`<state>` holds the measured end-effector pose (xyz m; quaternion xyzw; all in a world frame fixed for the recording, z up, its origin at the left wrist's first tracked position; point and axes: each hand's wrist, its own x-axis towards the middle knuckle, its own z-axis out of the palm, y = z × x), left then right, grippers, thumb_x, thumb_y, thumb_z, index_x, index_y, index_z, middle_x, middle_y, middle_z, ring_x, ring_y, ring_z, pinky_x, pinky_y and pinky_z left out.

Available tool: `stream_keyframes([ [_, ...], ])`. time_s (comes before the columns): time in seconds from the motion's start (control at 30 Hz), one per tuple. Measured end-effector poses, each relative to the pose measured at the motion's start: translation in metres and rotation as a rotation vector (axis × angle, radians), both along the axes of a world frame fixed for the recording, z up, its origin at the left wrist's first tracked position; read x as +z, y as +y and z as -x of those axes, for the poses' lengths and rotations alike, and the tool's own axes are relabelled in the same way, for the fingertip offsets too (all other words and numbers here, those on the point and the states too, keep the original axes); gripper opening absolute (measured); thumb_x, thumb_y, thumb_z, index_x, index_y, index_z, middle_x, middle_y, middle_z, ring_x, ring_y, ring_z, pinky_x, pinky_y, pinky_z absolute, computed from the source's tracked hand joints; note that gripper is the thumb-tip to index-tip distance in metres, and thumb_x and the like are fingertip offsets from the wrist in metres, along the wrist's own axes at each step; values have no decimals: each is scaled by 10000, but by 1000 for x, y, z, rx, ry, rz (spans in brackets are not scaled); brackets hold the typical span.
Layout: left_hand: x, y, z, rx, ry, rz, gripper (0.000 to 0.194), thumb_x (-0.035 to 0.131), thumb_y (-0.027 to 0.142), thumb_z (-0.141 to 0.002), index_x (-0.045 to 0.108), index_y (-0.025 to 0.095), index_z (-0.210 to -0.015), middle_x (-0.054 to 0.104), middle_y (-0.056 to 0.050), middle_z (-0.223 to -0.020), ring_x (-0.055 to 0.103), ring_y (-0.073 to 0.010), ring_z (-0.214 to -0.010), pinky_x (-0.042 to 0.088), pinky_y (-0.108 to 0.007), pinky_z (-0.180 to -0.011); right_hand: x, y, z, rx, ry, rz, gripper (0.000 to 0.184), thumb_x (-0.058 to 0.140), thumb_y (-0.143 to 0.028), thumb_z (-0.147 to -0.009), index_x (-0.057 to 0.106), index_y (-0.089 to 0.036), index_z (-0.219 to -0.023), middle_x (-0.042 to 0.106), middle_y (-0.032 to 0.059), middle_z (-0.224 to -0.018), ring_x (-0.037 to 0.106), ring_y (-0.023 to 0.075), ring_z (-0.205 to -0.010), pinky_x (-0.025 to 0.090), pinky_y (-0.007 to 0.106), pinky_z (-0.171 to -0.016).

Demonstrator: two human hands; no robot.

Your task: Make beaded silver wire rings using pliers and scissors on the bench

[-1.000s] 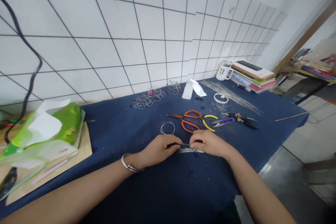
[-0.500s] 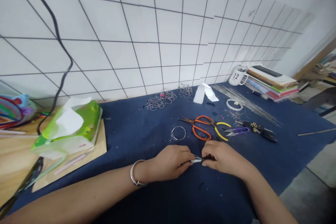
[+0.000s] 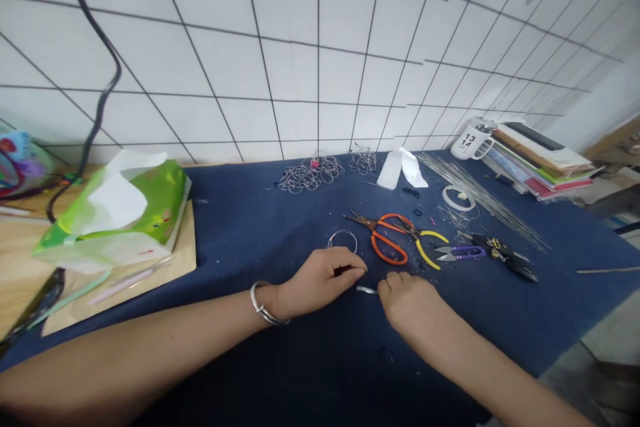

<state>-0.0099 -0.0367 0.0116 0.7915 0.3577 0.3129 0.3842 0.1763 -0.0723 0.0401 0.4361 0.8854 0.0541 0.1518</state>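
Note:
My left hand point(image 3: 324, 281), with a silver bangle point(image 3: 260, 307) on its wrist, hovers over the dark blue cloth with thumb and fingers curled together; whatever may be between the tips is hidden. Just to its right, my right hand point(image 3: 411, 307) is closed around a short silvery piece point(image 3: 367, 289). Only its left end sticks out, pointing at my left hand but apart from it. A thin wire ring point(image 3: 344, 232) lies just behind my left hand. Orange-handled scissors point(image 3: 389, 247) and yellow-handled pliers point(image 3: 429, 248) rest beyond my right hand.
Purple snips point(image 3: 461, 252) and black pliers point(image 3: 503, 257) lie to the right. Tangled wire point(image 3: 310, 173), a white coil point(image 3: 457, 198) and straight wires point(image 3: 487, 200) are farther back. A mug point(image 3: 473, 140) and stacked books point(image 3: 545, 157) stand back right; a tissue pack point(image 3: 160, 203) is left.
My left hand has come off the silvery piece and moved slightly up and away. The piece stays in my right hand, which has turned over it. The view has shifted a little.

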Motion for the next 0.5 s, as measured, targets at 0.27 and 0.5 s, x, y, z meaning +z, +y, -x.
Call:
stream_keyframes([
  [0.27, -3, 3, 2, 91, -143, 201, 244, 417, 281, -845, 565, 163, -1000, 520, 3, -760, 480, -57, -577, 430, -204, -585, 3, 16, -35, -82, 410, 162, 85, 441, -93, -693, 472, -167, -665, 509, -9, -623, 440, 89, -555, 279, 209, -545],
  [0.5, -2, 2, 1, 90, -143, 213, 242, 426, 285, -840, 560, 163, -1000, 520, 0, -780, 489, -59, -590, 434, -213, -596, -2, 20, -41, -154, 586, 227, 108, 425, -78, -687, 471, -176, -692, 496, -39, -625, 414, 66, -547, 266, 187, -536],
])
